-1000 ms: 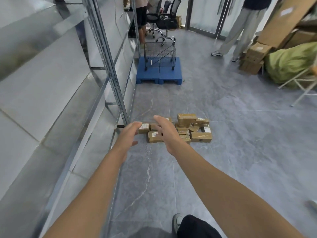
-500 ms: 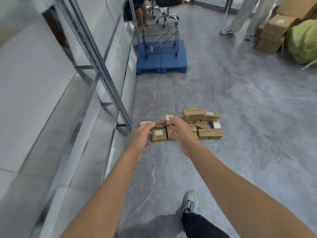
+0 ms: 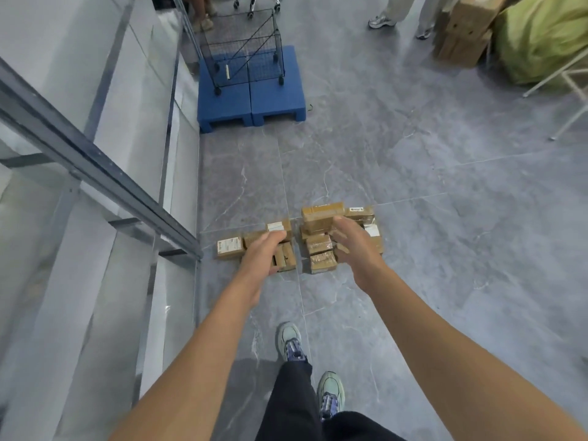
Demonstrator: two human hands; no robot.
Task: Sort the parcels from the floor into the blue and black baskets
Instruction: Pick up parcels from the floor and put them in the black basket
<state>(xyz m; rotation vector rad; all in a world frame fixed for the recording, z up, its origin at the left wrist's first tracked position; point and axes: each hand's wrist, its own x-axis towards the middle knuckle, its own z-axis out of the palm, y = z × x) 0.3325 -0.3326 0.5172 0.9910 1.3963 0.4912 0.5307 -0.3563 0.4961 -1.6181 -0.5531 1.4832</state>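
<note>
The parcels (image 3: 318, 240) lie in 2 loose groups on the grey floor (image 3: 445, 249), just off the foot of the metal rack (image 3: 95, 160) that runs along its left edge. None has reached a basket yet. Both arms are stretched down toward them. The left hand (image 3: 264, 253) hangs over the left group with relaxed fingers and grasps nothing. The right hand (image 3: 353, 246) is spread above the right group, also empty, its fingertips near the top parcel (image 3: 323, 211) of the small stack.

A black wire basket (image 3: 245, 49) on castors stands on a blue pallet (image 3: 251, 103) at the far end of the floor, well apart from the pile. No blue basket shows in this view.

Likely trouble from here:
- The right group is stacked unevenly, so pulling a lower box such as the taped parcel (image 3: 323, 261) could tip the ones above it.
- Taking 2 boxes in 1 hand risks a slipped grip — the tape looks slick.
- The labelled parcel (image 3: 229, 247) sits close to the rack's foot, so a quick reach there could knock knuckles on metal.
- Several labels face away, which could lead to a wrong sort.
- The castored basket may roll on the pallet if a box is dropped in hard.
</note>
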